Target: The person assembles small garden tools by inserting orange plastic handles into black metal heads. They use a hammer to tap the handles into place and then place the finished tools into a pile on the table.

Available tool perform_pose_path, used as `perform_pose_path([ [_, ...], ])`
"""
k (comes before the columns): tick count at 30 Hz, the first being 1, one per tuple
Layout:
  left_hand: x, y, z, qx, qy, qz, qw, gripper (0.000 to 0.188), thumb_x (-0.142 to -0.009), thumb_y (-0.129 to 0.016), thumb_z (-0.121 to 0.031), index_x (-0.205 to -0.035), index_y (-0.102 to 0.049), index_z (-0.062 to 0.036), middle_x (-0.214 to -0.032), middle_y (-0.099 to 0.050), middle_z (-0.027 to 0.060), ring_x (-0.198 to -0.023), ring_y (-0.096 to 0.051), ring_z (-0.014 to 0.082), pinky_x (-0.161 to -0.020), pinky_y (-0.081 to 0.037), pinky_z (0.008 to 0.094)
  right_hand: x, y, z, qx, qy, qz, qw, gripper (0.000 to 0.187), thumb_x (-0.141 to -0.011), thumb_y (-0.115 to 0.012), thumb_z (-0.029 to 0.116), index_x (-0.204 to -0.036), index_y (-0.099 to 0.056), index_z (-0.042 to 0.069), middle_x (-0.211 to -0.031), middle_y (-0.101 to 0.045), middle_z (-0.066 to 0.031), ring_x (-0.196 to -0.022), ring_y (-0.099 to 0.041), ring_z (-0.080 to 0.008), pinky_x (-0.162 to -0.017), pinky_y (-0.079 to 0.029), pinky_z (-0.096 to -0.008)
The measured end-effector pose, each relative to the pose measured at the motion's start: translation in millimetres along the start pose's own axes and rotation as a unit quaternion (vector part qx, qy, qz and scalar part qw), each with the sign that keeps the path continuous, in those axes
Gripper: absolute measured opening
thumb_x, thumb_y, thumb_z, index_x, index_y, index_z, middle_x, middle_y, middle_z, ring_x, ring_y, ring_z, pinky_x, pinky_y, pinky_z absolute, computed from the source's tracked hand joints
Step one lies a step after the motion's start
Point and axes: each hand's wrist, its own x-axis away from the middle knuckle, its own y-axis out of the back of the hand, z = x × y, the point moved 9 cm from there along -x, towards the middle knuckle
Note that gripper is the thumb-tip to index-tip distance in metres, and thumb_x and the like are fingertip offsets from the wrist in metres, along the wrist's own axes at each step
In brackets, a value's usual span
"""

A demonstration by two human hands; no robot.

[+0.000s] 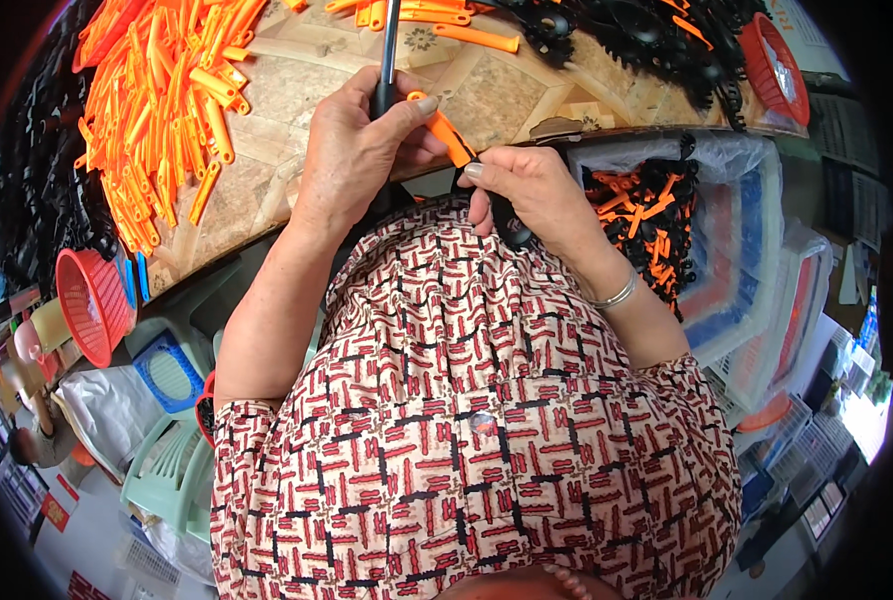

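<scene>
Between thumb and fingers, my left hand (351, 140) grips a small orange plastic handle (448, 136), which slants down to the right. My right hand (531, 190) is closed at the handle's lower end, pinching a dark part there that is mostly hidden. A black rounded piece (515, 232) shows just below the right fingers; whether it joins that part I cannot tell. A dark rod (390, 45) rises beside my left thumb, its thicker black lower end against the hand. Whether the left fingers hold the rod is unclear.
Many orange handles (166, 110) lie heaped on the patterned table (276, 110) at left. Black toothed parts (636, 40) cover its far right. A plastic-lined bin (736, 230) of black and orange pieces stands right. Red baskets (91, 305) and a green chair (166, 480) are at left.
</scene>
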Motion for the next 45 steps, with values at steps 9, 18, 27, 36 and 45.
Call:
perform_pose_path([
  [9,-2.4,-5.2,-2.1,-0.028,-0.025,0.009,0.999,0.019,-0.100,-0.069,-0.016,-0.108,-0.060,-0.0015,-0.084,-0.072,0.0064,-0.072,-0.072,0.0101,-0.066,-0.059,0.0206,-0.6,0.5,0.4,0.025,0.011,0.003,1.000,0.030,-0.101,-0.062,0.021,-0.087,-0.073,-0.003,-0.068,-0.072,-0.0082,-0.056,-0.067,-0.0113,-0.053,-0.049,-0.0246],
  [18,9.2,8.3,-14.6,-0.173,-0.059,-0.053,0.982,0.025,-0.097,-0.070,-0.012,-0.117,-0.063,0.0019,-0.082,-0.070,0.0058,-0.067,-0.068,0.0096,-0.062,-0.058,0.0240,0.0,1.1,3.2,0.033,-0.011,-0.032,0.999,0.039,-0.104,-0.060,0.026,-0.082,-0.070,-0.005,-0.062,-0.069,-0.0095,-0.050,-0.066,-0.0145,-0.048,-0.051,-0.0275],
  [27,86.1,22.6,-34.5,-0.419,-0.193,-0.014,0.887,0.035,-0.098,-0.066,-0.005,-0.133,-0.067,-0.0078,-0.092,-0.070,0.0078,-0.077,-0.065,0.0121,-0.069,-0.053,0.0269,-0.5,-2.4,-3.7,-0.030,-0.040,-0.011,0.999,0.033,-0.105,-0.059,0.025,-0.090,-0.068,-0.003,-0.065,-0.068,-0.0090,-0.050,-0.064,-0.0154,-0.049,-0.051,-0.0262],
  [36,131.2,24.8,-79.7,-0.337,-0.424,-0.139,0.829,0.050,-0.085,-0.075,0.005,-0.133,-0.069,-0.0101,-0.090,-0.068,0.0119,-0.073,-0.066,0.0189,-0.064,-0.052,0.0320,1.9,-3.3,-1.1,-0.070,-0.038,-0.006,0.997,0.032,-0.104,-0.059,0.024,-0.089,-0.068,-0.003,-0.065,-0.068,-0.0087,-0.051,-0.064,-0.0157,-0.049,-0.050,-0.0270],
  [45,98.4,63.5,-75.1,-0.323,-0.285,-0.155,0.889,0.043,-0.093,-0.069,0.005,-0.135,-0.068,-0.0049,-0.090,-0.066,0.0032,-0.069,-0.054,0.0081,-0.062,-0.045,0.0222,18.7,43.9,6.0,0.060,-0.028,0.075,0.995,0.032,-0.105,-0.060,0.023,-0.085,-0.067,-0.001,-0.065,-0.066,-0.0050,-0.054,-0.062,-0.0127,-0.053,-0.051,-0.0284],
])
